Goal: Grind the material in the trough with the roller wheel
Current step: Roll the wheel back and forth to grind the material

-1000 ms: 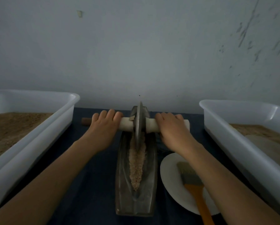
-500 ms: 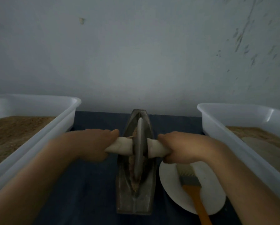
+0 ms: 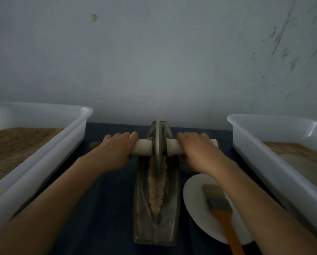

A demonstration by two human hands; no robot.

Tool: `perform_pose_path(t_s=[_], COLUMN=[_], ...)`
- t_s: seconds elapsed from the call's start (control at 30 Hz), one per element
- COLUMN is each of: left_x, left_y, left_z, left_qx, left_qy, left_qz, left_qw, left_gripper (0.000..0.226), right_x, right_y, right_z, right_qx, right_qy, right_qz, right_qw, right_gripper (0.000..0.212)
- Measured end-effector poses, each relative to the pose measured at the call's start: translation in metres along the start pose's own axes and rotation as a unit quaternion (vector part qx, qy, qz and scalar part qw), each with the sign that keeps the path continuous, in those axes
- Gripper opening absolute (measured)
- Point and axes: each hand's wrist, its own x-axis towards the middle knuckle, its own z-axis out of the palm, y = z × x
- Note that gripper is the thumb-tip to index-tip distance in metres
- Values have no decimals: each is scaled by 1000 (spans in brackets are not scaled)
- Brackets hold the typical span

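Now pale, coarse material streaks the narrow metal trough.

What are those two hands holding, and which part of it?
The roller wheel, by its pale axle handle: left hand grips the left end, right hand the right end.

Two white tubs hem the desk: the left tub at 9 o'clock, the right tub at 3. The trough fills the centre; bare cloth lanes run on either side, the 4 o'clock one taken by a plate carrying a brush. The wall closes 12 o'clock.
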Motion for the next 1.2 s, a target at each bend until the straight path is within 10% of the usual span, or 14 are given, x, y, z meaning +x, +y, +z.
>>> perform_pose_path(t_s=[0.27, 0.57, 0.77, 1.2], left_x=[5, -27, -40, 7], left_y=[6, 9, 9, 5], left_z=[13, -44, -60, 10], left_qx=[56, -44, -68, 64], left_qy=[129, -206, -264, 103], left_qz=[-1, 51, 89, -8], left_qw=[990, 976, 958, 993], left_gripper=[46, 31, 19, 37], right_x=[1, -20, -31, 3], right_y=[4, -7, -9, 4], right_z=[12, -41, -58, 15], right_qx=[3, 83, 100, 20], right_qy=[32, -225, -285, 51], right_qz=[25, -17, -38, 19], right_qw=[999, 971, 953, 998], right_gripper=[28, 35, 31, 32])
